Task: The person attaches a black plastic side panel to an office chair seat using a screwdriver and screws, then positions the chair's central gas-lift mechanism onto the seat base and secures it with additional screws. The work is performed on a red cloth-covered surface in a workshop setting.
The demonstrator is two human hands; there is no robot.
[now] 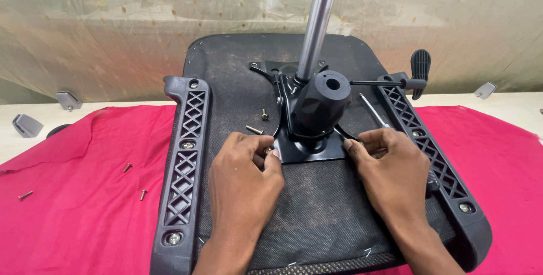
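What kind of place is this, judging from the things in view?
Probably a small furniture repair or assembly bench. An upturned office chair seat lies on a red cloth, loose screws are scattered about, and both hands work at its black metal mechanism plate.

Left hand (246, 173) hides the bolt's (268, 151) shank.

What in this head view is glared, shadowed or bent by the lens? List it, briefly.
Head view: soft even light, sharp focus throughout. A bright glare streak runs down the chrome gas cylinder. The left hand and right hand cast only faint shadows on the black seat underside. The black mounting plate shows mild sheen. Wide-angle distortion bows the table edge behind the red cloth.
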